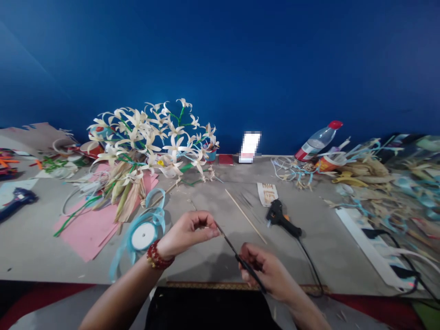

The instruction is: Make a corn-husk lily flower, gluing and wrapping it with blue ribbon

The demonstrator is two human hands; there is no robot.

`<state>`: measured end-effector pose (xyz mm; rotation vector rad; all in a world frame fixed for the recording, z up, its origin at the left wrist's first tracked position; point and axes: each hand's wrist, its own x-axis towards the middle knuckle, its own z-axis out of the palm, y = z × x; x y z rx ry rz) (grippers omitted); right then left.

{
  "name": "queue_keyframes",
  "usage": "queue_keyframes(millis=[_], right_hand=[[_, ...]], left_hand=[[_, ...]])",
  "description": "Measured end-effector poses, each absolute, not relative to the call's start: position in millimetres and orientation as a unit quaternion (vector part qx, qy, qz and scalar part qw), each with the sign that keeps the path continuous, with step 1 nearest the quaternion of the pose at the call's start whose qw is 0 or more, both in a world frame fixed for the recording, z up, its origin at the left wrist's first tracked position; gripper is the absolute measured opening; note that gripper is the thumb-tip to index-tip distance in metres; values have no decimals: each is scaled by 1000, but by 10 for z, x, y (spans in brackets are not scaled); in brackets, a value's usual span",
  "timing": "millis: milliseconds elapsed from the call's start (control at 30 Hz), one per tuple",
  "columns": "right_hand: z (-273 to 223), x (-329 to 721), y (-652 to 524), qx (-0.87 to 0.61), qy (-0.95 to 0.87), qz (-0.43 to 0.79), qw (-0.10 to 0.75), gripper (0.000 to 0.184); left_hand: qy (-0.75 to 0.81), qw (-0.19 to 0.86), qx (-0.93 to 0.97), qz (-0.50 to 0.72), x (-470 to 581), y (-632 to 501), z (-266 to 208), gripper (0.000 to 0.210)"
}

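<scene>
My right hand (259, 268) is closed around a long, dark, slender tool (237, 257), thicker at the handle end and blurred, so its exact kind does not show. The tool slants up and left, its thin tip reaching the fingertips of my left hand (192, 233). Thumb and forefinger of that hand are pinched together at the tip; whatever lies between them is too small to tell. Beyond the hands a thin wooden stick (245, 216) lies diagonally on the table. A black hot glue gun (283, 220) rests to its right.
A ribbon spool (143, 236) and pink paper (85, 229) lie left. Behind them stand white handmade flowers (175, 146). At right are a power strip (371, 252) with cables, a tilted bottle (318, 142) and piled husks (367, 169). The grey table (206, 293) meets a blue wall.
</scene>
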<state>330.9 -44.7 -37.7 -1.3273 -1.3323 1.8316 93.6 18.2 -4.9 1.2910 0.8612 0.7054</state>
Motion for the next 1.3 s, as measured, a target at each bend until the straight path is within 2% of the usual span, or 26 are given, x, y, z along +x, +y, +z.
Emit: queue_keyframes(millis=[167, 400, 567, 1000, 1300], right_hand=[[-445, 3313, -444, -490, -467, 682, 277, 47], [-442, 3198, -526, -436, -447, 701, 346, 55], [-445, 3112, -533, -432, -457, 685, 367, 54], [-345, 3091, -520, -458, -422, 693, 363, 57], [-394, 3082, -535, -476, -422, 680, 364, 50]], left_hand=[[389, 673, 539, 325, 948, 166, -74, 25], [352, 635, 491, 482, 1125, 29, -134, 14], [324, 648, 444, 527, 1245, -52, -194, 9], [310, 652, 430, 542, 1277, -73, -202, 7], [311, 653, 426, 544, 1288, -64, -177, 8]])
